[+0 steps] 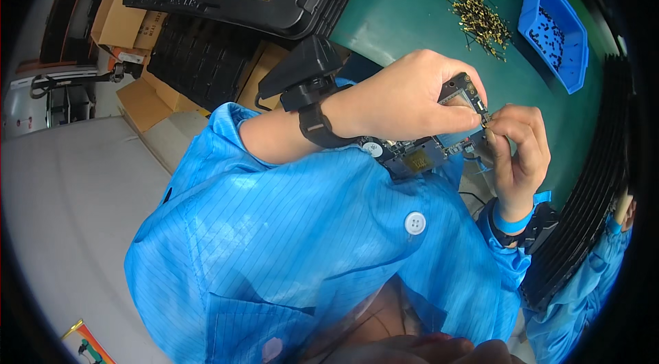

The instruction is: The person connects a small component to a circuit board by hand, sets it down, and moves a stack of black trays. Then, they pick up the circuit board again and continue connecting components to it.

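Observation:
My left hand (405,98) comes across from the left, with its thumb and fingers closed on a dark circuit board (454,139). The board is tilted, with a pale rectangular part under my thumb. Below that hand lies another stretch of board (417,159) with a gold patch and a white round sticker; I cannot tell whether it is the same piece. At the board's right edge, my right hand (522,141) pinches with thumb and forefinger. Whatever sits between those fingertips is too small to make out.
On the green table (405,7) lies a heap of small gold-and-black parts (480,24). Beyond it stands a blue bin (579,65) of small black pieces. A black tray (295,17) of circuit boards is at the upper left, near cardboard boxes (137,29). Another person's blue sleeve (583,295) shows at lower right.

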Motion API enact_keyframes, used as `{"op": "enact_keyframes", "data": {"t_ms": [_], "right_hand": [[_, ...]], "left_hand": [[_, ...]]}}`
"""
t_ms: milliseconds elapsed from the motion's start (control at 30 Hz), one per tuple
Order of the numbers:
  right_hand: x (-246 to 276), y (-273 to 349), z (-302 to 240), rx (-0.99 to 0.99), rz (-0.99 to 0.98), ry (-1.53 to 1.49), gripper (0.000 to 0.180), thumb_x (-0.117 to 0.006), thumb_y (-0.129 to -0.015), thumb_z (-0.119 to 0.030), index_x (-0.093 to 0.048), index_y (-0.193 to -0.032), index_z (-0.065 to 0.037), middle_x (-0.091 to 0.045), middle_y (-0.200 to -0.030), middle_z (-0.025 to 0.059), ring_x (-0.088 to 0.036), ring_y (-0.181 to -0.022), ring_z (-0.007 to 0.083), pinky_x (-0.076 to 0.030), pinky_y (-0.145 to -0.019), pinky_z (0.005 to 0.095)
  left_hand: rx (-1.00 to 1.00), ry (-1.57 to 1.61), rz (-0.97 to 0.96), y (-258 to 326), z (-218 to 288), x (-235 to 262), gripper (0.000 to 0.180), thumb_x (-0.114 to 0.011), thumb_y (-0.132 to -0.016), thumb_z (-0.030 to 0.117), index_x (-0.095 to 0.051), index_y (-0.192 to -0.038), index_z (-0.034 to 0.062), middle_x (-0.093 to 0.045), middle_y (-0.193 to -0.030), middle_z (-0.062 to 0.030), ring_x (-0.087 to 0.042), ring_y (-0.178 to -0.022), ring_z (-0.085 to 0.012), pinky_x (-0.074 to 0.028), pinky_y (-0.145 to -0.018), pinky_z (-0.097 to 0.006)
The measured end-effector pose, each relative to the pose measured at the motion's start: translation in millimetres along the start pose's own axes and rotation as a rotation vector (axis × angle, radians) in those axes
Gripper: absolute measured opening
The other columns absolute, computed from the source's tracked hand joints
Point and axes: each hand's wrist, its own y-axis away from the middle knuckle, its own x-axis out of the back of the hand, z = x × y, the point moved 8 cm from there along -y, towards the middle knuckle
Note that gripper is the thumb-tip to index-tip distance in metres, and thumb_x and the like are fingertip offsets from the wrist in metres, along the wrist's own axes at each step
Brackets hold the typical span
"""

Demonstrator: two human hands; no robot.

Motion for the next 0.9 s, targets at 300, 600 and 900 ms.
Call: {"op": "enact_keyframes", "data": {"t_ms": [300, 600, 900], "right_hand": [[-2, 0, 6, -0.085, -0.026, -0.032, 0.009, -0.059, -0.071, 0.001, -0.052, -0.074, -0.001, -0.052, -0.073, 0.0101, -0.052, -0.065, 0.0217, -0.041, -0.056, 0.0284], [0, 5, -1, 0.02, 0.009, 0.153, 0.011, -0.061, -0.069, 0.0, -0.052, -0.076, -0.001, -0.053, -0.072, 0.0098, -0.053, -0.066, 0.0243, -0.045, -0.068, 0.0376], [1, 9, -10, 0.09, 0.047, 0.232, 0.013, -0.062, -0.068, 0.0, -0.053, -0.077, -0.001, -0.054, -0.07, 0.0096, -0.054, -0.064, 0.0234, -0.045, -0.074, 0.0422]], "left_hand": [[0.048, 0.0, -0.027, 1, 0, -4, 0.02, -0.063, -0.074, 0.014, -0.059, -0.089, 0.0026, -0.061, -0.075, -0.004, -0.055, -0.07, -0.0074, -0.044, -0.062, -0.022], [-0.013, -0.072, -0.009, -1, 4, -4, 0.021, -0.062, -0.073, 0.018, -0.059, -0.088, 0.0037, -0.06, -0.073, -0.0047, -0.055, -0.068, -0.0092, -0.044, -0.062, -0.023], [-0.029, -0.077, -0.002, 3, 4, -5, 0.022, -0.063, -0.073, 0.018, -0.06, -0.089, 0.0041, -0.06, -0.07, -0.0051, -0.054, -0.066, -0.0085, -0.043, -0.059, -0.023]]}}
